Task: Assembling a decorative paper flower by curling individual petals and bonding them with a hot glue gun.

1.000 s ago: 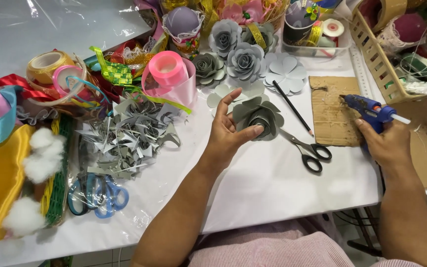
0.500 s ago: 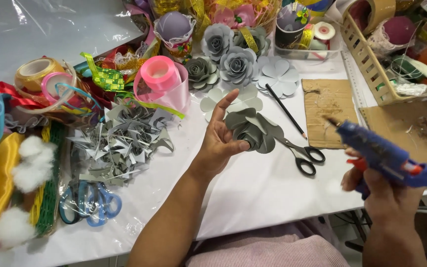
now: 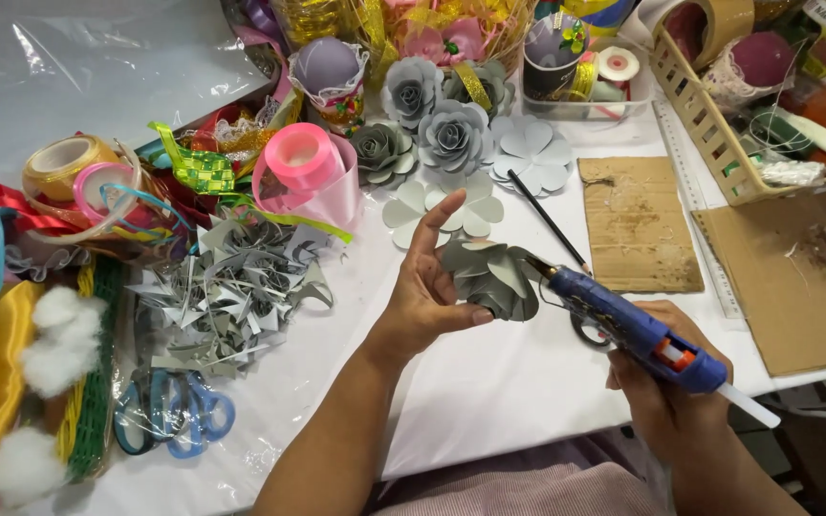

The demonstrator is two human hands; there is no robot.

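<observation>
Right hand lifted blue glue gun off cardboard sheet, swung it left; nozzle now at grey paper flower. Left hand raised flower off table, nearer cardboard sheet. Scissors now mostly hidden behind gun.

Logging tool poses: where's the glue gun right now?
Head view, right of centre: the blue glue gun is in the right hand, nozzle at the grey paper flower held by the left hand.

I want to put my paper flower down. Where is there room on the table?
Bare white table lies between the left hand and the right hand, near the front edge. Another bare patch is at far left, above the ribbon rolls. Crowded: the grey paper scraps, finished grey flowers and basket.
</observation>
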